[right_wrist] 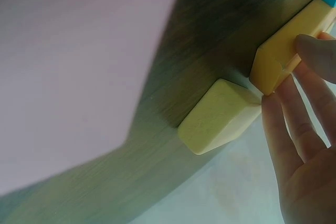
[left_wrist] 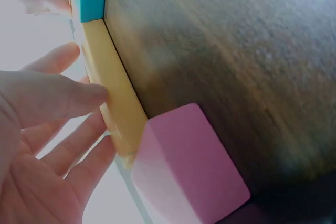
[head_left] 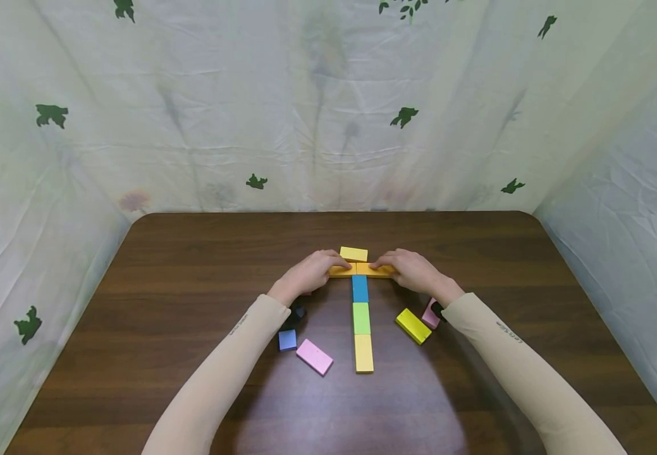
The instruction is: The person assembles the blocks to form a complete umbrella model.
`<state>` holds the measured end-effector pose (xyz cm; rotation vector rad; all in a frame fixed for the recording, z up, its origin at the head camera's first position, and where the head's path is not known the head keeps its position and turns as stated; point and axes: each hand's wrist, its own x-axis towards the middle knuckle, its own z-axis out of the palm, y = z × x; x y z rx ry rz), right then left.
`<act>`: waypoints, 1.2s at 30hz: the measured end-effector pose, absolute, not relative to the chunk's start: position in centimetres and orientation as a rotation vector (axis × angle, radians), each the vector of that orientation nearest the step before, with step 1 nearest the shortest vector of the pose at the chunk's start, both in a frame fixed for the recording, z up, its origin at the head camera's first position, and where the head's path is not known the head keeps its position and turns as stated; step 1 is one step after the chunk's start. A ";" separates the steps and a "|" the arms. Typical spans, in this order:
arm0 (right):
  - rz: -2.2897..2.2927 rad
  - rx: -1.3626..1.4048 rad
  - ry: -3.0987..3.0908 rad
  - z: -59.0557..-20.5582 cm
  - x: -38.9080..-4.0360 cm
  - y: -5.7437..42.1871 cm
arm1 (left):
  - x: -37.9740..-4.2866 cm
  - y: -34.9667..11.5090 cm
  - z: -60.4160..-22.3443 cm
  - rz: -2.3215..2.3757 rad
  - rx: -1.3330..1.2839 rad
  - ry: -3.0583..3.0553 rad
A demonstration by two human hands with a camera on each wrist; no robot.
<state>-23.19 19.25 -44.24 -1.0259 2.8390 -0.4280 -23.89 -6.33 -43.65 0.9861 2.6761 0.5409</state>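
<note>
Two orange blocks lie end to end in a row across the table. My left hand (head_left: 309,273) grips the left orange block (left_wrist: 113,85), thumb on the near side and fingers on the far side. The right orange block (right_wrist: 289,43) is held the same way by my right hand (head_left: 416,270). Below their joint runs a column of a blue block (head_left: 360,289), a green block (head_left: 362,318) and a pale yellow block (head_left: 364,354). A yellow block (head_left: 353,254) lies just behind the row.
Near my left hand is a pink block (left_wrist: 191,163). Left of the column lie a small blue block (head_left: 287,340) and another pink block (head_left: 314,357). To the right are a bright yellow block (head_left: 413,326) and a pink block (head_left: 430,315). A pale yellow block (right_wrist: 220,116) sits by the right orange one.
</note>
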 end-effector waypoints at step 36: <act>-0.422 -1.011 2.814 -44.0 -23.0 19.3 | -21.1 -6.9 -43.5 0.431 1.091 2.712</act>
